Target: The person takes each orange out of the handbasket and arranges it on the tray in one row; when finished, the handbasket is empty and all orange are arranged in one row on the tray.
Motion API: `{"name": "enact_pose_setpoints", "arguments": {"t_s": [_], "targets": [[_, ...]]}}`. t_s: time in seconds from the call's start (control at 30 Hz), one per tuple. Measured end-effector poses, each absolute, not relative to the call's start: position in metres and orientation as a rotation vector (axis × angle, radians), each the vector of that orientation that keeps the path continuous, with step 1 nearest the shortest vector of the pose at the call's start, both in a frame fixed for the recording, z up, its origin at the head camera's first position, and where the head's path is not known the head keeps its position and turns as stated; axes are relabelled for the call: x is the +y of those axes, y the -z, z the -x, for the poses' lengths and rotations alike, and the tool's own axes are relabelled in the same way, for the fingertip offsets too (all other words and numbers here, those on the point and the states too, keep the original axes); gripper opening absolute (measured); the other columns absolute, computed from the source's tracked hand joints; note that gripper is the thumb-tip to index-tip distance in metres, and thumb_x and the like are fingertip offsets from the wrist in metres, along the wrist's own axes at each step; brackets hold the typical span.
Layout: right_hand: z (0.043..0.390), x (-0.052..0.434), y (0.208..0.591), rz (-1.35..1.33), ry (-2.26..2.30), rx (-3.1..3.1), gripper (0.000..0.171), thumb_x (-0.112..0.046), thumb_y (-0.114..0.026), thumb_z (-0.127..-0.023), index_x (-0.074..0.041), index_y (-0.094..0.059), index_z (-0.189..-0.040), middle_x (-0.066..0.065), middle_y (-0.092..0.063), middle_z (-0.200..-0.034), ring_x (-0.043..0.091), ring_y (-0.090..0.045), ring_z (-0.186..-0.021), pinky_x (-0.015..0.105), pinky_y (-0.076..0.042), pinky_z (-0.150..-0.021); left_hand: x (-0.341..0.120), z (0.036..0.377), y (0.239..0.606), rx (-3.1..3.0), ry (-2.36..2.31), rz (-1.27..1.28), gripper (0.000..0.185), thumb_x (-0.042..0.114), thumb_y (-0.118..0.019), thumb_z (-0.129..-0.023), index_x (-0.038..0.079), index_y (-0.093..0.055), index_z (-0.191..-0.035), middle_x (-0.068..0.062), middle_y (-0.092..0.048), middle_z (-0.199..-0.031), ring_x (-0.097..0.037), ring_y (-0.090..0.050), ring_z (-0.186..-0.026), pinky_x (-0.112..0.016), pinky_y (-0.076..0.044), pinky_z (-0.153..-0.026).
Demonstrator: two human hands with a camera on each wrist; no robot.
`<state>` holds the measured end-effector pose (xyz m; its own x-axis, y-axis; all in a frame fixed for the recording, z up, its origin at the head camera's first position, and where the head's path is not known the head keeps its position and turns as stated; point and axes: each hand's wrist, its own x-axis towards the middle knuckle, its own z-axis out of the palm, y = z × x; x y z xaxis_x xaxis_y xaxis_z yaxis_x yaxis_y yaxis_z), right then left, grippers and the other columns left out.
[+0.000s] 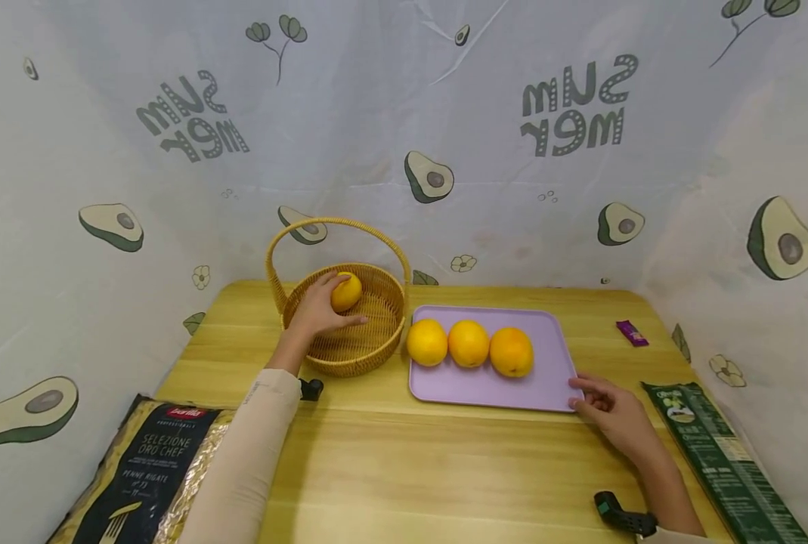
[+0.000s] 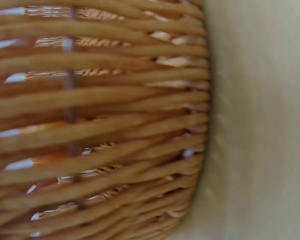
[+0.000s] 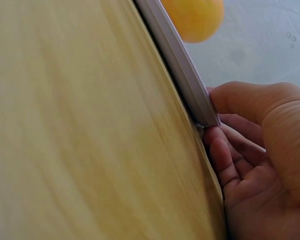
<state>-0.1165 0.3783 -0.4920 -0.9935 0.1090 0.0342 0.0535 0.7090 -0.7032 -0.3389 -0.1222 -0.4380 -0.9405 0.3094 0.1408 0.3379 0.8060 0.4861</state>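
My left hand (image 1: 320, 308) reaches into a round wicker basket (image 1: 356, 366) with a tall handle. Its fingers lie against the left side of an orange (image 1: 347, 293) in the basket, while the thumb stretches away to the right, apart from the fruit. Only the woven basket wall (image 2: 99, 110) fills the left wrist view, hiding that hand. My right hand (image 1: 611, 412) grips the near right corner of a lilac tray (image 1: 485, 394). In the right wrist view the thumb is on the tray's rim (image 3: 182, 65) and fingers are curled below it. Three oranges (image 1: 468, 344) sit in a row on the tray.
A pasta bag (image 1: 152, 461) lies at the front left, beside my left sleeve. At right are a long green packet (image 1: 719, 453) and a small purple wrapped snack (image 1: 631, 333). Behind the wooden table (image 1: 404, 468) hangs a printed curtain (image 1: 376, 98).
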Motion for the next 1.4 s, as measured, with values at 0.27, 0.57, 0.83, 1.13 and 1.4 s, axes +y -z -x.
{"name": "enact_pose_setpoints", "arguments": {"t_s": [0.27, 0.57, 0.83, 1.13, 1.4], "targets": [[0.116, 0.378, 0.492, 0.131, -1.157, -2.840, 0.047, -0.031, -0.068, -0.101, 0.000, -0.065, -0.136, 0.014, -0.064, -0.109, 0.008, -0.048, -0.077, 0.020, -0.041, -0.064, -0.123, 0.342, 0.444, -2.860, 0.883, 0.480, 0.083, 0.018, -0.087, -0.084, 0.017, -0.046, -0.157, -0.016, -0.035, -0.151, -0.039, -0.033, -0.141, -0.059, -0.043, -0.111], [0.117, 0.378, 0.495, 0.112, -1.184, -2.826, 0.046, -0.030, -0.069, -0.100, 0.000, -0.066, -0.135, 0.025, -0.060, -0.138, 0.007, -0.049, -0.078, 0.019, -0.042, -0.065, -0.122, 0.344, 0.446, -2.878, 0.810, 0.476, 0.079, 0.016, -0.087, -0.084, 0.022, -0.046, -0.151, -0.013, -0.039, -0.159, -0.044, -0.044, -0.134, -0.063, -0.044, -0.109], [0.117, 0.379, 0.495, 0.121, -1.168, -2.830, 0.046, -0.030, -0.069, -0.100, -0.001, -0.066, -0.135, 0.026, -0.057, -0.143, 0.006, -0.048, -0.079, 0.018, -0.042, -0.065, -0.123, 0.344, 0.448, -2.908, 0.843, 0.493, 0.092, 0.025, -0.092, -0.077, 0.018, -0.043, -0.155, -0.015, -0.039, -0.155, -0.044, -0.047, -0.135, -0.063, -0.045, -0.108], [0.116, 0.378, 0.494, 0.117, -1.164, -2.839, 0.047, -0.031, -0.069, -0.100, -0.001, -0.065, -0.136, 0.027, -0.054, -0.146, 0.006, -0.049, -0.080, 0.017, -0.042, -0.067, -0.119, 0.337, 0.442, -2.982, 0.935, 0.469, 0.091, 0.028, -0.093, -0.073, 0.010, -0.048, -0.150, -0.016, -0.053, -0.149, -0.040, -0.049, -0.134, -0.059, -0.047, -0.108], [0.117, 0.379, 0.494, 0.095, -1.170, -2.808, 0.045, -0.029, -0.069, -0.100, 0.000, -0.066, -0.135, 0.028, -0.056, -0.145, 0.006, -0.049, -0.078, 0.018, -0.041, -0.065, -0.117, 0.333, 0.432, -2.934, 1.018, 0.448, 0.093, 0.046, -0.094, -0.066, 0.013, -0.055, -0.144, -0.013, -0.063, -0.135, -0.035, -0.060, -0.117, -0.054, -0.054, -0.097]]}}
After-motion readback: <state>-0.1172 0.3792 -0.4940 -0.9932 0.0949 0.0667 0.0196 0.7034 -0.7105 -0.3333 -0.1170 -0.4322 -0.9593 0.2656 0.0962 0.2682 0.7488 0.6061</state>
